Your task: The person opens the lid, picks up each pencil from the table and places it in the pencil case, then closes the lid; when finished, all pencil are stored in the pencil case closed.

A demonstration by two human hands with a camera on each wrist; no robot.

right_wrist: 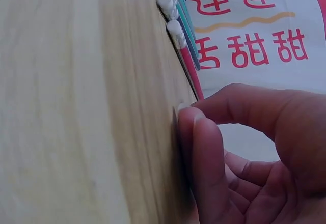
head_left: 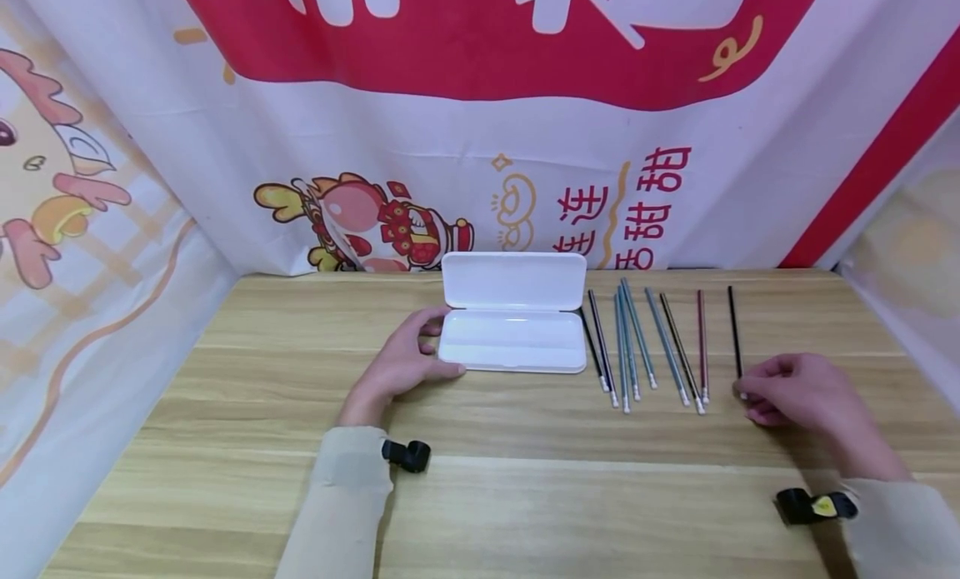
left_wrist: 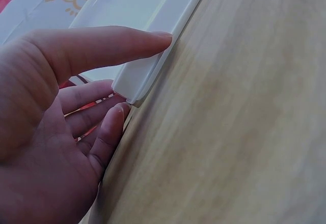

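An open white pencil case (head_left: 512,341) lies on the table with its lid (head_left: 513,281) raised at the back. My left hand (head_left: 408,351) holds the case by its left end. In the left wrist view, the thumb (left_wrist: 117,46) lies along the case's front edge and the other fingers are at its end corner. On the right, my right hand (head_left: 806,396) pinches a black pencil (head_left: 734,333) near its white eraser end between thumb and fingertips. The pencil points toward the back of the table. In the right wrist view, the fingertips (right_wrist: 204,137) hide most of it.
Several pencils lie between the case and my right hand, erasers toward me: blue ones (head_left: 625,346), dark ones (head_left: 602,346) and a red one (head_left: 702,341). A printed cloth (head_left: 420,137) hangs behind the wooden table (head_left: 525,496).
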